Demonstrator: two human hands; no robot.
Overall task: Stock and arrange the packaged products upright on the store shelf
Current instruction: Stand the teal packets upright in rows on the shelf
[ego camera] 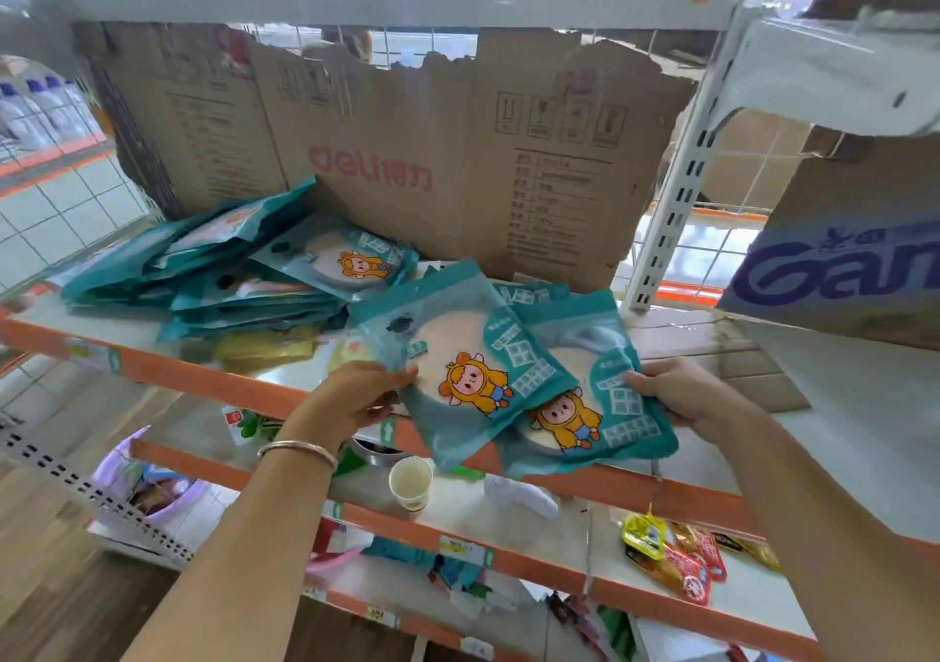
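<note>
Left hand (362, 393) and right hand (676, 391) grip overlapping teal packets (488, 371).

views: one, head-worn, wide-angle. position: above and close before a store shelf (213, 381), at arm's reach. facing: forward and down; both forearms enter from the bottom edge. coverage: upper shelf at centre, lower shelves beneath, cardboard backing (458, 152) behind, a second shelf bay at right. edges bend and blur. overlap with other views: none, single camera.
</note>
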